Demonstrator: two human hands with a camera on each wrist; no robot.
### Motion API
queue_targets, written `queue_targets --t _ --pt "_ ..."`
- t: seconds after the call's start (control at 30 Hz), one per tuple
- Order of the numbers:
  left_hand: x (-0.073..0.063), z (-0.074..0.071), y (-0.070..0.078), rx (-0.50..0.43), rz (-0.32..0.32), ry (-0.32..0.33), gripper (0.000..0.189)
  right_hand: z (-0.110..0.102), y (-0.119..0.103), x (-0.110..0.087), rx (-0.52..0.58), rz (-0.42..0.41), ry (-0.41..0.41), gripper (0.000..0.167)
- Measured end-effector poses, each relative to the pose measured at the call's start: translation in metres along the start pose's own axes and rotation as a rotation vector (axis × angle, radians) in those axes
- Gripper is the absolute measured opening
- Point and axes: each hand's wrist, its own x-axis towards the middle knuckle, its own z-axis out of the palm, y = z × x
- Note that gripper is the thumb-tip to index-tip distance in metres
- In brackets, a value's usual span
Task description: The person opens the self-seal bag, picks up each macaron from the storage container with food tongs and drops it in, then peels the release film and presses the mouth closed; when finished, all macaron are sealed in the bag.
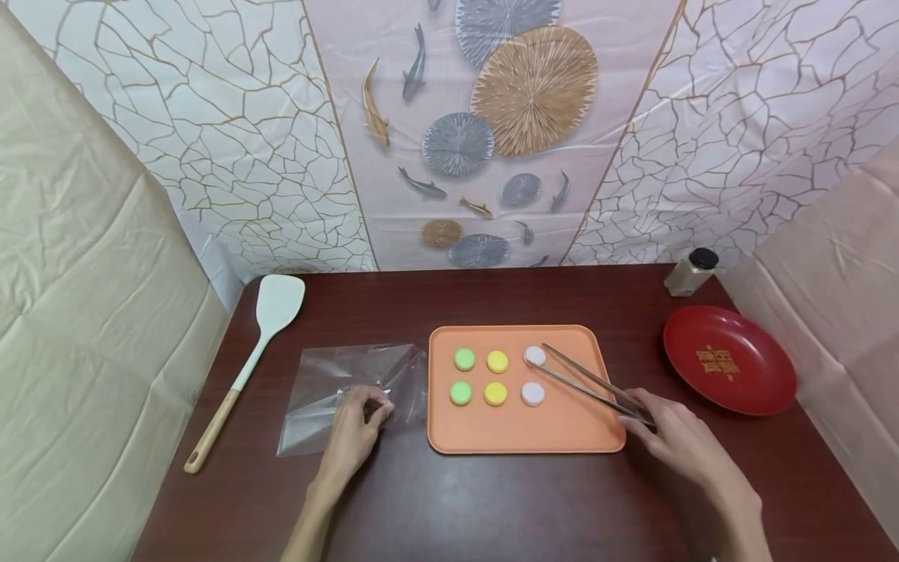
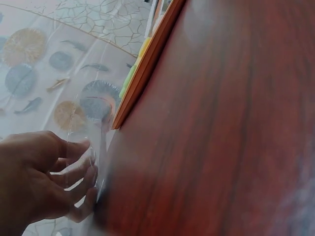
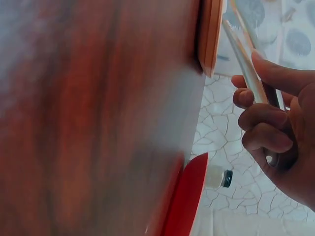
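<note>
My left hand point(image 1: 354, 425) is at the near right part of a clear plastic bag point(image 1: 312, 406) that lies flat on the table. Its thumb and fingers pinch the thin film, which shows as a faint sheet past the fingertips in the left wrist view. My right hand point(image 1: 677, 437) grips metal tongs point(image 1: 586, 386) that reach over the orange tray point(image 1: 492, 437). The tong tips stand on either side of the far white macaron point(image 1: 534, 356). Also on the tray are a nearer white macaron point(image 1: 532, 394), two yellow macarons point(image 1: 496, 361) and two green macarons point(image 1: 464, 359).
Left of the bag lies a white spatula point(image 1: 279, 304) with a wooden handle. A red plate point(image 1: 730, 359) sits to the tray's right, with a black-capped jar point(image 1: 691, 273) behind it. Patterned cloth point(image 1: 449, 195) hangs behind the dark table point(image 1: 421, 507); plain cloth hangs at both sides.
</note>
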Motion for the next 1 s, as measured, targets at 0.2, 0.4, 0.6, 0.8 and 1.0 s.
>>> queue_targets --t 0.2,0.4,0.6,0.8,1.0 --pt "0.0 -0.007 0.011 -0.1 -0.087 -0.043 0.012 0.002 -0.005 0.005 -0.033 0.008 -0.028 0.04" --pt "-0.002 -0.006 0.01 -0.113 -0.077 -0.017 0.012 0.002 -0.006 0.003 -0.052 -0.029 0.038 0.04" --pt "-0.003 -0.002 -0.001 -0.082 -0.124 -0.048 0.013 0.0 -0.034 0.009 0.044 -0.114 0.063 0.039" --pt "-0.003 0.001 -0.005 -0.03 -0.095 -0.015 0.013 0.014 -0.08 0.035 0.086 -0.267 -0.024 0.032" --pt "-0.004 0.003 0.003 -0.021 0.08 0.057 0.011 0.036 -0.105 0.051 0.03 -0.326 -0.057 0.029"
